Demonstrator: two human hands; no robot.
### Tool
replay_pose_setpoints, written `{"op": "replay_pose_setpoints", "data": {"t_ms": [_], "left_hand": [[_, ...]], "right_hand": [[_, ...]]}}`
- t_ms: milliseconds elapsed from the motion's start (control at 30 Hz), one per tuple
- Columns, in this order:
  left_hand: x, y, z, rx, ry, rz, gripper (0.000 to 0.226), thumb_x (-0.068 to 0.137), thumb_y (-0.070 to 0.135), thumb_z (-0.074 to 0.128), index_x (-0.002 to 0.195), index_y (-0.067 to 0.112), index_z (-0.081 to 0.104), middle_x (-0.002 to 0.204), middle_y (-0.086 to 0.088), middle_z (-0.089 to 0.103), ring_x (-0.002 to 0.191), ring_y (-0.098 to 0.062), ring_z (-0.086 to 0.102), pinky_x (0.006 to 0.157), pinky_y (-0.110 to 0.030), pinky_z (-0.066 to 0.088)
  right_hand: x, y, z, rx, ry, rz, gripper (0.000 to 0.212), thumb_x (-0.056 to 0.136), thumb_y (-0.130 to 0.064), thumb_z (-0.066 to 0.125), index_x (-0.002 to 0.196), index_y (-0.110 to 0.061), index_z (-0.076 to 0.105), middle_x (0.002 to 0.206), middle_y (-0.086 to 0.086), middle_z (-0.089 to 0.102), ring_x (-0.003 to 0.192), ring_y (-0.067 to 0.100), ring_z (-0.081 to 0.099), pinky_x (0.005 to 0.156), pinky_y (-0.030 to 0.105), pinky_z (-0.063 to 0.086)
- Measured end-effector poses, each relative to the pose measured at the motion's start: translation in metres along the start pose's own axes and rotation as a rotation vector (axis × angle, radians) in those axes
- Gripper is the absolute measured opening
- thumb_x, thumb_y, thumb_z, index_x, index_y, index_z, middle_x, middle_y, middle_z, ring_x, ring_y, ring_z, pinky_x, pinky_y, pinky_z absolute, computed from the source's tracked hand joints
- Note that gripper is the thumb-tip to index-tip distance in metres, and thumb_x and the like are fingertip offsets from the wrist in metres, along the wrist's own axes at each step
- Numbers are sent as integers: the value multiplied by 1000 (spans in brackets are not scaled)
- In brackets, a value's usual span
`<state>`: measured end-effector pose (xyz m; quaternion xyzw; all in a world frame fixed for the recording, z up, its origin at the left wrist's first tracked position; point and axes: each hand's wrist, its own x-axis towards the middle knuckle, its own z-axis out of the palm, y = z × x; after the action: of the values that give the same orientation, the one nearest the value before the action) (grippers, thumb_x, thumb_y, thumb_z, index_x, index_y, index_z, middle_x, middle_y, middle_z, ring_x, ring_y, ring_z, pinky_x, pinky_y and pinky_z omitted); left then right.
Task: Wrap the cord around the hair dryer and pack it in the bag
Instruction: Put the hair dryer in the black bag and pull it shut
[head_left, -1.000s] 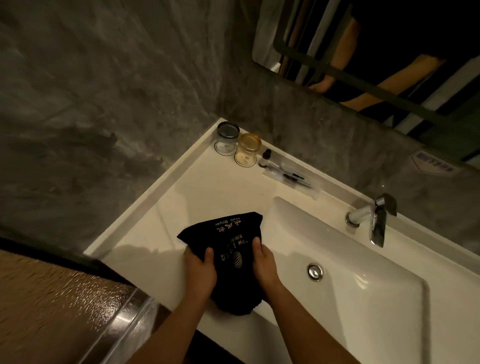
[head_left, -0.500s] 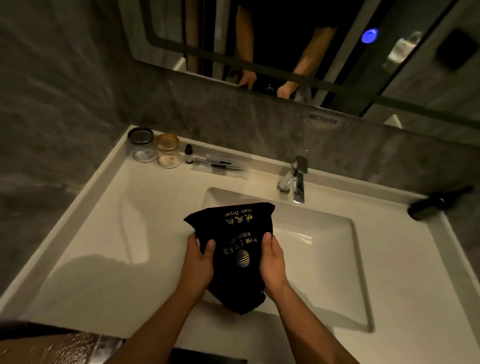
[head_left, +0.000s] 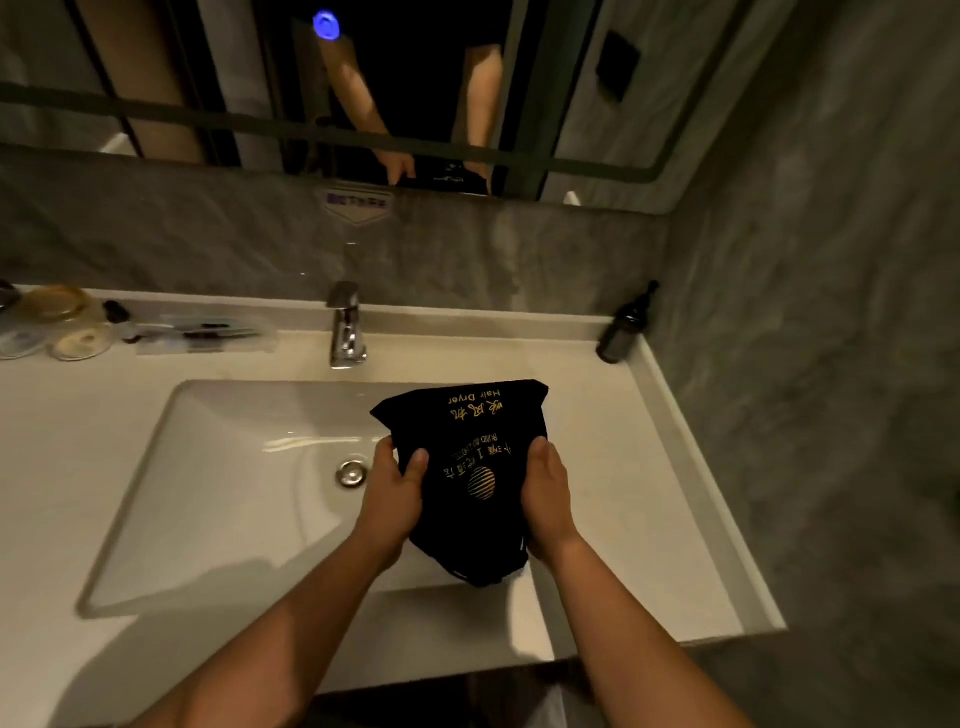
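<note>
Bag position: the black bag (head_left: 467, 467) is held between both hands above the right edge of the sink basin (head_left: 218, 467), partly over the white worktop (head_left: 623, 467). Whether its lower end rests on the worktop cannot be told.
Bag long axis: runs from the person outward toward the faucet (head_left: 345, 327); the flat, printed end lies far from the body, the bunched, narrower end lies near the wrists.
Hair dryer: not visible. The bag bulges and carries "Hair Dryer" lettering, so the dryer is judged to be inside already. No cord shows outside the fabric.
Left hand (head_left: 392, 499): grips the left flank of the bag; thumb lies on the printed face, fingers (head_left: 384, 452) curl behind the fabric, closed on it.
Right hand (head_left: 545, 493): grips the right flank at the same height; thumb on top, the other fingers hidden behind the bag, judged closed on it.
Deciding relation: the bag lies directly between the two hands, flanks touching both palms. Neither hand is nearer; the hold is symmetrical about the long axis.
Task stage: packing appears largely done. The near end is judged to be the mouth, still to be drawn shut.
Next move requirement: one hand supports the bag while the other slides toward the near end.
Risk: loosening either side may let the bag tip into the basin.
</note>
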<state>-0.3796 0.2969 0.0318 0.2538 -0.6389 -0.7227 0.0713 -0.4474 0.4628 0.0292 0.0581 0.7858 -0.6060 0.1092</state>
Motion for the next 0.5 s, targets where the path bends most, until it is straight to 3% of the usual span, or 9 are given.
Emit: {"op": "replay_pose_setpoints", "data": {"t_ms": [100,233,500], "left_hand": [[1,-4,50,-6,-59,-9,39,103,23,48,140,15,40,127,-5,61,110,-14,63,93,-34,53],[6,-6,104,-1,-121,-9,35,104,21,46,138,15,39,118,0,62,102,-6,63,80,-25,52],[50,-13,176,36,-229,-32,38,104,22,45,140,17,36,115,5,59,101,-5,62,79,-24,52]], "right_hand": [[14,4,-51,33,4,-14,48,103,-56,36,102,-20,67,107,1,74,95,16,68,84,39,54],[37,12,-104,81,49,80,51,100,-60,37,116,-24,70,116,2,76,110,21,71,100,51,55],[88,4,-159,287,203,333,36,106,-39,40,110,-22,72,108,11,79,101,28,75,91,46,61]]}}
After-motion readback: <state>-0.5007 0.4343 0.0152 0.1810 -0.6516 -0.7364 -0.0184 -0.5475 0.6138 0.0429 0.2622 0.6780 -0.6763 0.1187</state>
